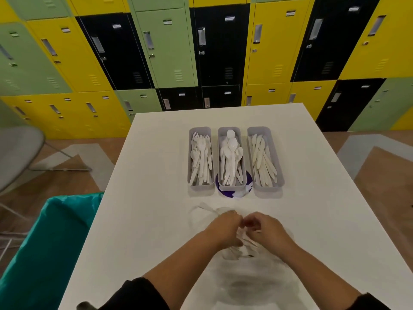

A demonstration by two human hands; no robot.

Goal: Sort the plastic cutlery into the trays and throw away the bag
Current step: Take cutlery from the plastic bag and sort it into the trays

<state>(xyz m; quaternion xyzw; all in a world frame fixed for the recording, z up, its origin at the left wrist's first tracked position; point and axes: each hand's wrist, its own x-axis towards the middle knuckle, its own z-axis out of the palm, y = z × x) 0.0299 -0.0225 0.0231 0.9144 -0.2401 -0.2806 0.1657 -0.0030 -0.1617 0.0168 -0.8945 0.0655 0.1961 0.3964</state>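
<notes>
Two hands meet over the surface (143,209) — your left hand (225,228) and right hand (264,229) both pinch the clear bag (232,253), seemingly holding leftover cutlery.

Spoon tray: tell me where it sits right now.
In the head view the spoon tray is the middle of three on the white table, between the fork tray on the left and the knife tray, its near end over a purple disc.
</notes>
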